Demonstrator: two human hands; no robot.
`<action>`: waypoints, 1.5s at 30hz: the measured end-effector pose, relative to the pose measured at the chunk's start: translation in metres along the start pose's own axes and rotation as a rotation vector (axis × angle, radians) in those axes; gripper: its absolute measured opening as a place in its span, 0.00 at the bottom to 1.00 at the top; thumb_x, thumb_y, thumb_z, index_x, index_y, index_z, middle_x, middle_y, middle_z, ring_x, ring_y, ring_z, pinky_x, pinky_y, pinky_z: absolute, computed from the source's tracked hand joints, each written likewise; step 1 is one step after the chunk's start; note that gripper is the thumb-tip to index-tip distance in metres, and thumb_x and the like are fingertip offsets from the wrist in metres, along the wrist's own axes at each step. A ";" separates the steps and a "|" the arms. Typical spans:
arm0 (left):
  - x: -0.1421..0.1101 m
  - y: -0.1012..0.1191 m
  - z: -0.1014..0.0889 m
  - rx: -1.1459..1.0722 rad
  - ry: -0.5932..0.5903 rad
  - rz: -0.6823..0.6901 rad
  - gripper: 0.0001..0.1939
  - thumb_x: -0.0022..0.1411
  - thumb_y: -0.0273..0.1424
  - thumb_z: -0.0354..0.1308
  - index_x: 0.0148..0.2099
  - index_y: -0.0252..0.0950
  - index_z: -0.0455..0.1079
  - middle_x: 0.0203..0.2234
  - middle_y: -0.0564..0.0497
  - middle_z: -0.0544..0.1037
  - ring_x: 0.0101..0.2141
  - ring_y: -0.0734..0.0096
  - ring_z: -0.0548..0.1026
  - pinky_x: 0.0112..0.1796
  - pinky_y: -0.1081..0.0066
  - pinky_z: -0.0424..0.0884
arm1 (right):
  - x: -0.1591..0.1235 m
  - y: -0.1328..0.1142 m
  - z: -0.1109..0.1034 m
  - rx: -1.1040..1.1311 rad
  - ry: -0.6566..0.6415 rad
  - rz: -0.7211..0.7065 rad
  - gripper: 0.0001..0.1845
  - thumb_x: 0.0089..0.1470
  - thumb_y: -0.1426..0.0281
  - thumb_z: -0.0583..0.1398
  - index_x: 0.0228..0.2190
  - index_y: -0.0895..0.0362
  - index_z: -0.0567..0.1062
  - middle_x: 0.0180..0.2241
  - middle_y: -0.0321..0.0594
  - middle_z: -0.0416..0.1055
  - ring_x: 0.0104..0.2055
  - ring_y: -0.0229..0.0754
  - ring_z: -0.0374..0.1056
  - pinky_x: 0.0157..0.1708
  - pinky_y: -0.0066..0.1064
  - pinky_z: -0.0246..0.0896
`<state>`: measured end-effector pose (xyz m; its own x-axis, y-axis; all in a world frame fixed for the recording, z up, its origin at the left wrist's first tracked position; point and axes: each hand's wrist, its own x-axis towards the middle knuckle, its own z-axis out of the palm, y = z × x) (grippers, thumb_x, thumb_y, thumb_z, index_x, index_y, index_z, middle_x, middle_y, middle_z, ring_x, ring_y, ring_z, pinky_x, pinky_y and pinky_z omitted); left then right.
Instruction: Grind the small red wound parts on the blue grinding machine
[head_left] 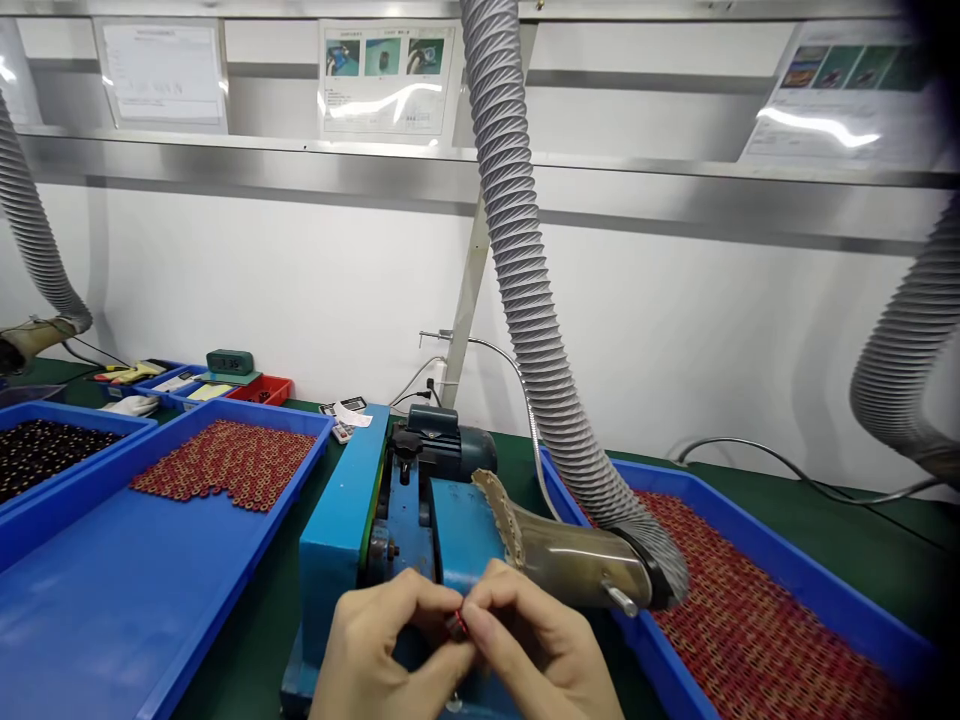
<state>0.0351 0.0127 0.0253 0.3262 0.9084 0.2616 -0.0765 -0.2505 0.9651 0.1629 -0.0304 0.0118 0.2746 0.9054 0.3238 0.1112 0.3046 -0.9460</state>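
Observation:
My left hand (401, 645) and my right hand (529, 640) meet at the bottom centre, fingertips pinched together. Between them is a small red ring-like part (456, 626), mostly hidden by the fingers. Just behind the hands stands a blue bench machine (334, 500) with a dark motor (454, 445), which looks like a belt grinder. A duct nozzle (577, 560), brownish and see-through, sits against its right side.
Left, a blue tray (127, 600) holds red rings (232, 460) at its far end; another tray holds black parts (45, 455). At right, a blue tray (810, 575) holds many red rings (735, 590). A grey hose (517, 230) hangs overhead to the nozzle.

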 end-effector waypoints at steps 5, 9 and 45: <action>0.004 -0.009 0.002 -0.486 -0.201 -0.201 0.15 0.43 0.34 0.74 0.31 0.34 0.76 0.24 0.51 0.82 0.27 0.71 0.78 0.32 0.76 0.71 | 0.002 0.000 0.002 0.084 0.030 0.024 0.21 0.53 0.54 0.64 0.22 0.57 0.71 0.21 0.32 0.59 0.24 0.37 0.56 0.25 0.28 0.50; 0.008 -0.014 0.007 -0.722 -0.276 -0.286 0.18 0.45 0.39 0.73 0.29 0.32 0.71 0.18 0.53 0.79 0.21 0.76 0.76 0.27 0.78 0.69 | 0.000 -0.005 0.011 0.305 0.050 0.065 0.23 0.49 0.52 0.67 0.21 0.58 0.70 0.20 0.29 0.56 0.20 0.32 0.53 0.22 0.27 0.46; 0.009 -0.012 0.005 -0.868 -0.413 -0.387 0.17 0.49 0.37 0.72 0.31 0.32 0.69 0.19 0.52 0.80 0.22 0.78 0.78 0.25 0.81 0.69 | -0.002 -0.003 0.020 0.538 0.145 0.170 0.22 0.44 0.55 0.71 0.21 0.58 0.71 0.12 0.25 0.57 0.13 0.26 0.51 0.16 0.21 0.52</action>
<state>0.0439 0.0222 0.0156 0.7582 0.6487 0.0653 -0.4968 0.5101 0.7021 0.1431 -0.0275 0.0140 0.3784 0.9164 0.1302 -0.4365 0.3007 -0.8479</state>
